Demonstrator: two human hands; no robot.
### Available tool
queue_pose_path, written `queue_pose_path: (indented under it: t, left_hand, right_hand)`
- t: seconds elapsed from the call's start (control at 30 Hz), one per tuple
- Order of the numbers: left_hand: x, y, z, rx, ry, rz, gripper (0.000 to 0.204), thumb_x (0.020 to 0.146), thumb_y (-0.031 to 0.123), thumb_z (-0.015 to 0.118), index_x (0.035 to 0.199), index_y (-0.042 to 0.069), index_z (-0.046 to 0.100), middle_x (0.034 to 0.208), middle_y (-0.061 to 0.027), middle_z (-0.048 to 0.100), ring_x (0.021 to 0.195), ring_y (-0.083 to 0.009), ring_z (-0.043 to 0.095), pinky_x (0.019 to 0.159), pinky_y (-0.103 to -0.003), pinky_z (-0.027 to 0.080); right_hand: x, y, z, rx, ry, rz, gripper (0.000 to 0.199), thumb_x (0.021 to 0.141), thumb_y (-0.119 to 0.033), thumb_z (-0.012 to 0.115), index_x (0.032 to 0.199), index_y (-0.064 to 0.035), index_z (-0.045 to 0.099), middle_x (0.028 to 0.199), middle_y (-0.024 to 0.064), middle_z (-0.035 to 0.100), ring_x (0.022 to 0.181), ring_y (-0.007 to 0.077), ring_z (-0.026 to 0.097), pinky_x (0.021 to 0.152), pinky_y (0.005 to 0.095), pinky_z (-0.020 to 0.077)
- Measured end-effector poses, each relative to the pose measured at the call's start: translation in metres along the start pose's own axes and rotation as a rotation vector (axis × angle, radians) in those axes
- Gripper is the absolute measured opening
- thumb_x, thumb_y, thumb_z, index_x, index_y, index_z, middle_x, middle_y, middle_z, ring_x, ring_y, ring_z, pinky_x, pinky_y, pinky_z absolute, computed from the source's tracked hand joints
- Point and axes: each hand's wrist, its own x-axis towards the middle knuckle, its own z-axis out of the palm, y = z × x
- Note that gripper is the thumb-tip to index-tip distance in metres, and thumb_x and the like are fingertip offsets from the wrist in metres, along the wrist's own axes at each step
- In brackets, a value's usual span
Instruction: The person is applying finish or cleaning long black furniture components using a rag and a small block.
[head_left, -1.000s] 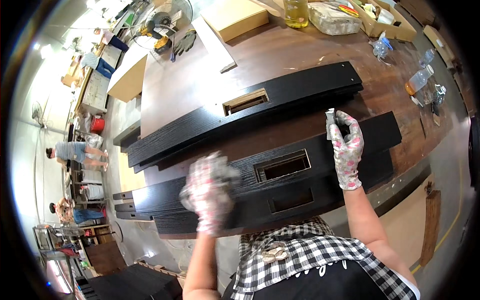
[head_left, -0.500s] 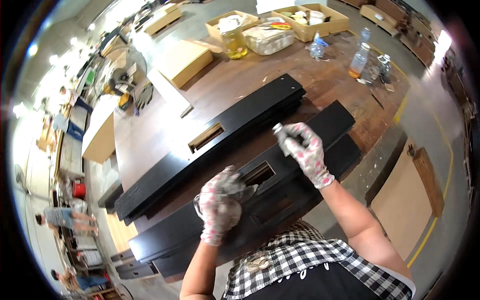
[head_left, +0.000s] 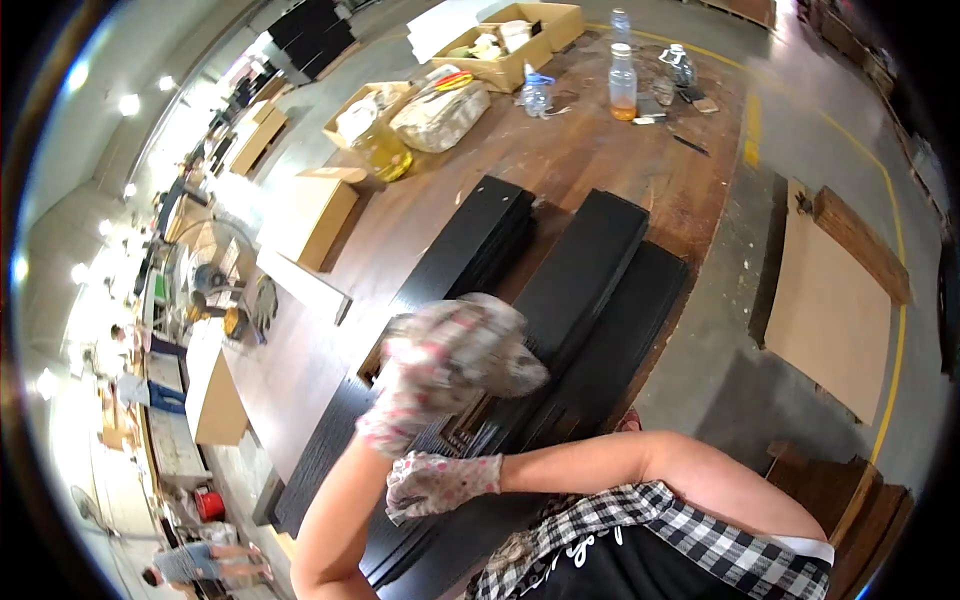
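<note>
Black boards [head_left: 575,270] fill the middle of the head view, lying in 2 layered stacks on a brown table [head_left: 640,160]. Their tops look smooth and dark at the far ends, with streaky grain and a soft sheen nearer the body. A rectangular cutout [head_left: 465,422] in the right stack is partly covered by the hands. The left hand [head_left: 435,355], in a pink-patterned glove, reaches up and over the boards; a pale bundle [head_left: 518,372] shows at its fingers, but blur leaves me unable to tell whether they grip it. The right hand [head_left: 437,487], in a spotted glove, is curled into a fist just below, its forearm crossing almost level from the right; anything inside is hidden.
</note>
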Motion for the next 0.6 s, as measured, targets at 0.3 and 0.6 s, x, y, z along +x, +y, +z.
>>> queue_pose_path:
  t: [0.3,0.6]
  left_hand:
    - [0.124,0.020,0.098,0.104,-0.139,0.401,0.047,0.083,0.028,0.061,0.129,0.021,0.058,0.136,-0.0104,0.051,0.128,-0.0380,0.046,0.106,-0.055,0.033]
    - [0.152,0.042,0.096,0.070,-0.361,0.221,0.054,0.088,0.028,0.059,0.138,0.011,0.047,0.148,-0.0200,0.037,0.136,-0.0425,0.033,0.106,-0.062,0.029]
  right_hand:
    - [-0.006,0.000,-0.010,0.011,-0.208,0.163,0.032,0.087,-0.034,0.064,0.106,-0.0075,0.062,0.107,0.0155,0.061,0.101,0.0276,0.058,0.089,0.0420,0.0444]
    - [-0.098,-0.028,-0.112,0.127,0.187,0.132,0.033,0.082,-0.040,0.070,0.085,-0.0066,0.069,0.083,0.0173,0.066,0.082,0.0289,0.064,0.074,0.0436,0.0496]
